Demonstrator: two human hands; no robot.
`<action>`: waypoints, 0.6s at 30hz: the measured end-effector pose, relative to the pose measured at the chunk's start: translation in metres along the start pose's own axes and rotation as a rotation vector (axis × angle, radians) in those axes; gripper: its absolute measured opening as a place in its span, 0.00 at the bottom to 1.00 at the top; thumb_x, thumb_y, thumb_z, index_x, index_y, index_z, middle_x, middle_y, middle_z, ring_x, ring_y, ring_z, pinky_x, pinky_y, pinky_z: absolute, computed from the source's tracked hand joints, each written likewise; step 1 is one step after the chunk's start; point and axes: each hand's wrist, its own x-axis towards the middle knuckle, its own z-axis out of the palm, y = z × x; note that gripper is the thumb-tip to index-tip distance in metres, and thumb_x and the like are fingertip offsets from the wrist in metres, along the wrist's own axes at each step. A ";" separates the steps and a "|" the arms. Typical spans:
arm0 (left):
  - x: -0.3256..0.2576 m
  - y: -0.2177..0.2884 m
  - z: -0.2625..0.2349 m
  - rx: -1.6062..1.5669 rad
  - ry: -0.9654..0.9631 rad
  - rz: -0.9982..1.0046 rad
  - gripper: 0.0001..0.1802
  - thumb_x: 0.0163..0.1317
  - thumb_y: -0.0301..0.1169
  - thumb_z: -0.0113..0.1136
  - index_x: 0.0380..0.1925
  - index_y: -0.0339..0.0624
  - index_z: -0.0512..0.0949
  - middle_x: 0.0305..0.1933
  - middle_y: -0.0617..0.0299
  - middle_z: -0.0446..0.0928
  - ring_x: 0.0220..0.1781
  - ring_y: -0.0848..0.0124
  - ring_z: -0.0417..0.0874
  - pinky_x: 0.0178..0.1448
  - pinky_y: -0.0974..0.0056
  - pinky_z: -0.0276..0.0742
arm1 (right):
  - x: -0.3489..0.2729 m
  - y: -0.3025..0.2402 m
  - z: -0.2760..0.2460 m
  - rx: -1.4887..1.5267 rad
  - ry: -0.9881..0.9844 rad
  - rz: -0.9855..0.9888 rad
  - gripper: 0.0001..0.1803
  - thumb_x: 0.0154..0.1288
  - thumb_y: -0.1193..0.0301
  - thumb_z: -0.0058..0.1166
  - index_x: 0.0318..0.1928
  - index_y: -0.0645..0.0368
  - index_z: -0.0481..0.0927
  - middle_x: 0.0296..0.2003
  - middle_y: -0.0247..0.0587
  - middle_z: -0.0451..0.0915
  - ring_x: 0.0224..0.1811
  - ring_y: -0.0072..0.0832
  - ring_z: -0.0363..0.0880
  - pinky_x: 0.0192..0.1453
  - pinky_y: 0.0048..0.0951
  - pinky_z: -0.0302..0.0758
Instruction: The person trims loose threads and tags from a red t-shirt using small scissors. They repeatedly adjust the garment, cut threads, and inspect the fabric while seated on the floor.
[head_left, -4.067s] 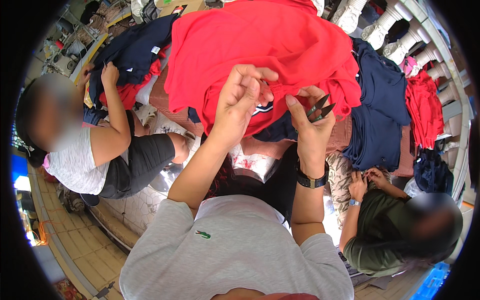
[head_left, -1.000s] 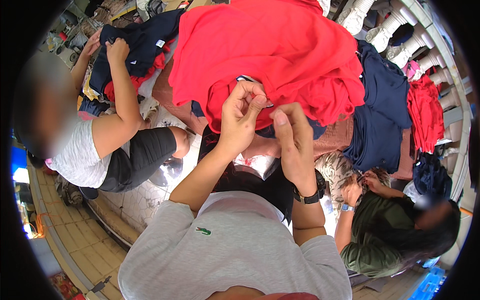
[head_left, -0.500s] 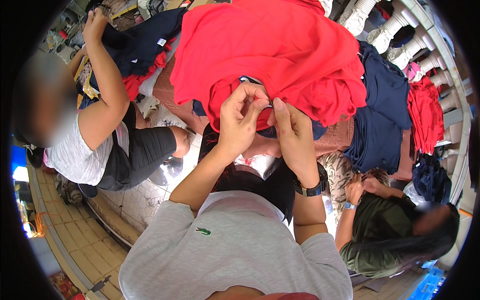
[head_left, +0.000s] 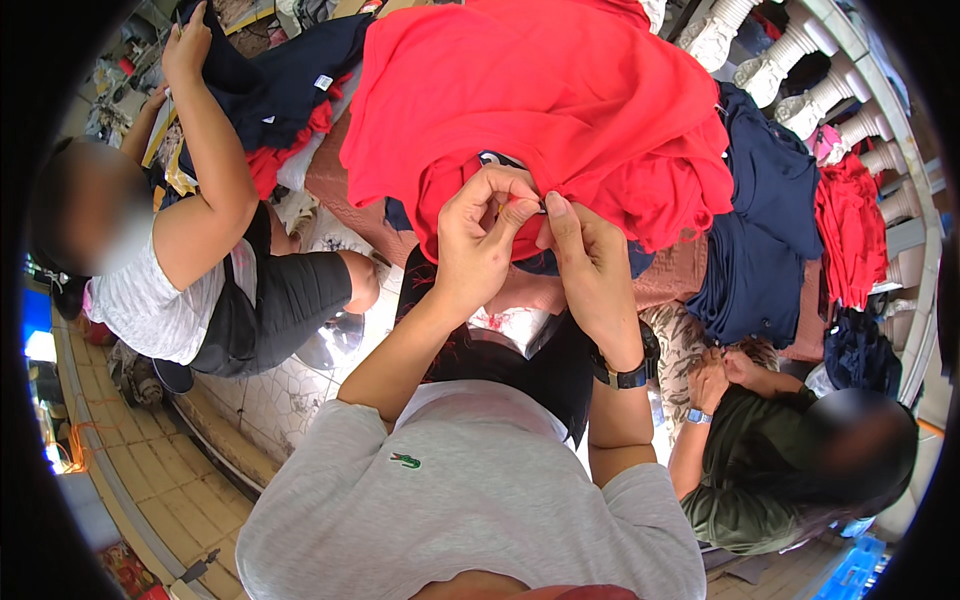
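Note:
A large red garment (head_left: 540,90) lies heaped in front of me, its near edge bunched up. My left hand (head_left: 482,235) is closed in a pinch on that edge, thumb against bent fingers. Close beside it, my right hand (head_left: 590,258) pinches too, its thumb pointing up toward the left thumb. A small dark sliver shows between the thumb tips; what it is I cannot make out. A dark and white piece, perhaps a neck label (head_left: 500,160), shows in the red cloth just beyond my left fingers.
Brown cloth (head_left: 665,275) covers the table under the garments. Folded navy garments (head_left: 755,220) lie at the right, with a red bundle (head_left: 850,230) by white balusters (head_left: 825,95). One person sits at the left holding navy cloth (head_left: 290,75); another person (head_left: 770,460) sits at the lower right.
My hands stay almost in place, with the right wrist shifting slightly. The left person's hands move a little, and the person at the right lifts and turns their head.

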 end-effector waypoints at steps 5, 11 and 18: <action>0.001 -0.001 -0.002 0.027 -0.004 0.017 0.03 0.67 0.21 0.61 0.36 0.36 0.76 0.39 0.63 0.76 0.39 0.78 0.73 0.48 0.72 0.70 | -0.003 -0.008 -0.003 -0.050 -0.010 0.030 0.27 0.78 0.58 0.49 0.26 0.68 0.77 0.14 0.38 0.67 0.18 0.19 0.61 0.23 0.29 0.57; 0.000 0.004 0.001 -0.012 -0.023 -0.030 0.03 0.67 0.20 0.62 0.36 0.36 0.77 0.39 0.63 0.76 0.39 0.78 0.74 0.48 0.71 0.72 | 0.002 -0.004 0.003 0.056 0.039 0.020 0.26 0.78 0.58 0.50 0.26 0.68 0.77 0.14 0.37 0.66 0.19 0.17 0.60 0.23 0.29 0.57; 0.002 -0.002 -0.005 0.073 -0.055 0.016 0.03 0.68 0.20 0.61 0.38 0.36 0.76 0.40 0.62 0.77 0.41 0.78 0.76 0.50 0.70 0.74 | 0.007 0.004 0.005 -0.004 0.027 -0.045 0.26 0.78 0.58 0.49 0.25 0.67 0.74 0.15 0.34 0.64 0.20 0.17 0.59 0.23 0.29 0.55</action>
